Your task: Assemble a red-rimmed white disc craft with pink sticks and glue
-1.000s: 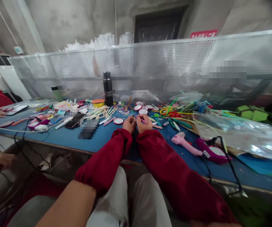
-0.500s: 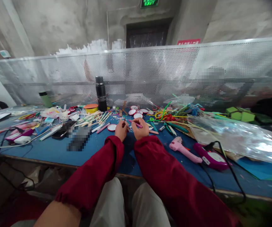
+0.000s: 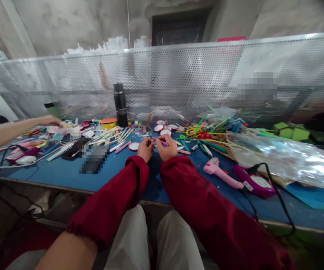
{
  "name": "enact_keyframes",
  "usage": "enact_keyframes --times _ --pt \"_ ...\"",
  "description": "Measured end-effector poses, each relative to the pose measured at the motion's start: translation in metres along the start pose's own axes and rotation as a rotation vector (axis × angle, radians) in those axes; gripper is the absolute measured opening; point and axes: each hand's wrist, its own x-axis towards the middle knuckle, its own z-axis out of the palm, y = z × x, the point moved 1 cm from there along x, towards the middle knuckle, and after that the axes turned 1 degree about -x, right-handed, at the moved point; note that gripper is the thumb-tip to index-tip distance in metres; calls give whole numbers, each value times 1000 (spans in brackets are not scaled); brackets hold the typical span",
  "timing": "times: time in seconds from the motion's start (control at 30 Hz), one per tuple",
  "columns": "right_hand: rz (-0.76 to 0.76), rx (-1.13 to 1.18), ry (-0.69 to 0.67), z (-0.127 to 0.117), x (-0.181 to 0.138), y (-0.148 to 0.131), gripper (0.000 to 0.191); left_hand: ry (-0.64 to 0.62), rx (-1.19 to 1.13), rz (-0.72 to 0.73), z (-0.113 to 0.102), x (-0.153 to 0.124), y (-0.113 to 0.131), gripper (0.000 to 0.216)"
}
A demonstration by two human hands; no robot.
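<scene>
My right hand is closed around a slim purple pen-like stick, its tip directed at my left hand. Close beside it, my left hand pinches something small and dark that I cannot make out. Both hands are just above the blue tabletop, a small gap apart. A white disc with a red rim lies by my left hand, and several similar discs sit just beyond my fingers. Near the disc on the left is a pink pen-like stick.
A black bottle stands behind. At right lie a pink glue-gun-shaped tool, a purple corded box and plastic sheeting. Another person's hand reaches in near a white cup. Phones lie at left.
Another person's arm has come in from the left, over the clutter there. My view has tipped slightly downward. My hands stay close together, the purple stick still in the right one.
</scene>
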Motion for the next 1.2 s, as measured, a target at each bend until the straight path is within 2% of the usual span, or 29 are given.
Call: enact_keyframes --times 0.13,0.3,0.47,0.7,0.97,1.2 --pt "-7 -17 21 -2 0 -2 12 16 -15 -1 1 1 -2 11" --pt "-13 -25 -28 -1 1 -3 12 10 -54 -6 2 1 -4 18" --pt "-8 -35 52 0 2 2 10 21 -9 -13 1 1 -2 12" --pt "-49 -39 -15 0 0 -3 11 9 -81 7 3 4 -9 16" --pt "-37 -73 55 -1 3 2 11 16 -16 -3 0 2 -3 9" --pt "-41 -58 17 1 1 -4 11 6 -91 9 2 5 -12 13"
